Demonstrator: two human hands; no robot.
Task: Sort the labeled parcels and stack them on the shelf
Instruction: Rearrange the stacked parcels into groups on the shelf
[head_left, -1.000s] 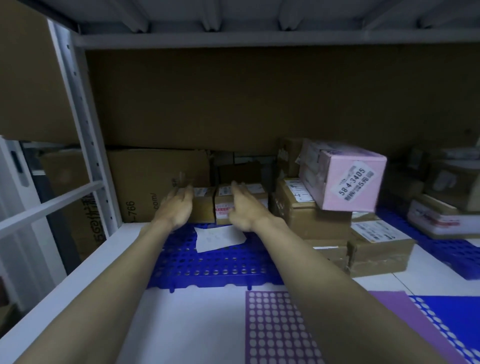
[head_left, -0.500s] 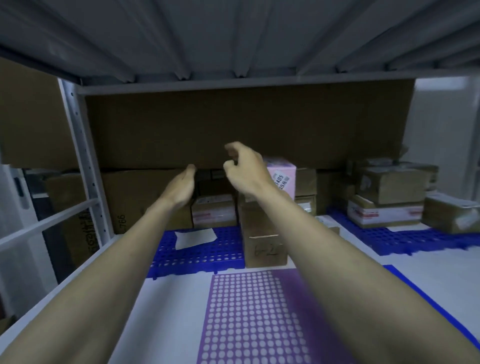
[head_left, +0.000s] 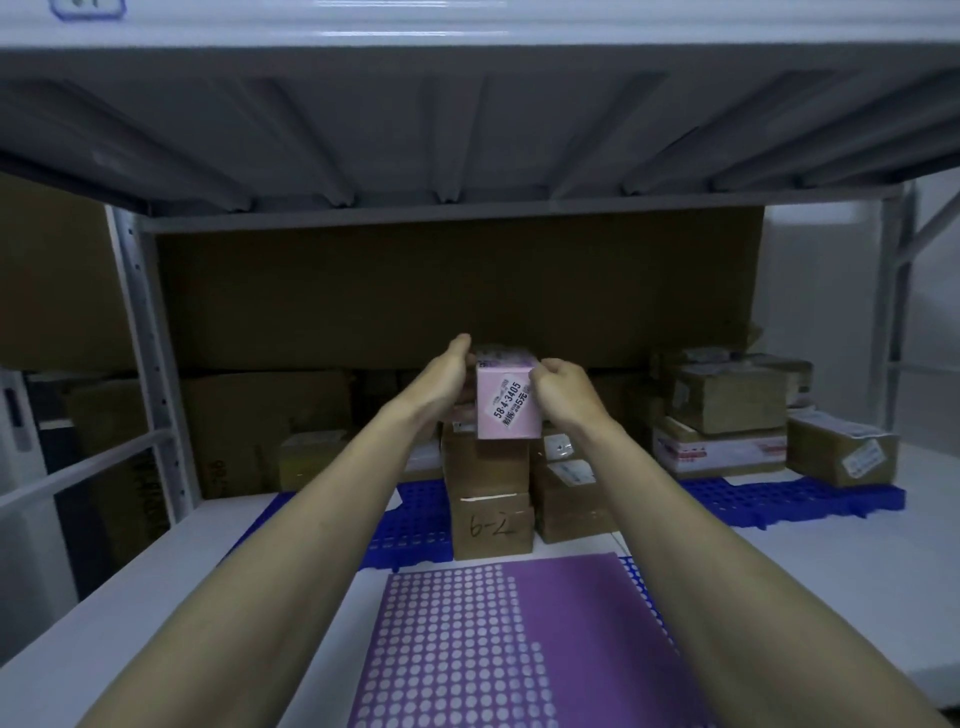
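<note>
hands clamp a small pink cardboard parcel (head_left: 508, 401) with a white label: left hand (head_left: 442, 375) and right hand (head_left: 563, 391) curl on its sides, atop a stack of brown cardboard boxes (head_left: 491, 496) on the white shelf (head_left: 171, 561).

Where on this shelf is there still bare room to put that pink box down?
Bare white shelf lies right of the purple mat, in front of the blue grid; the mat is bare too. Behind, the brown stack under the pink box and right-hand parcels crowd the back.

Pink parcel (head_left: 506, 402) (white label reading 58-4-3405) sits upright atop the stack of brown boxes (head_left: 491, 499).
</note>
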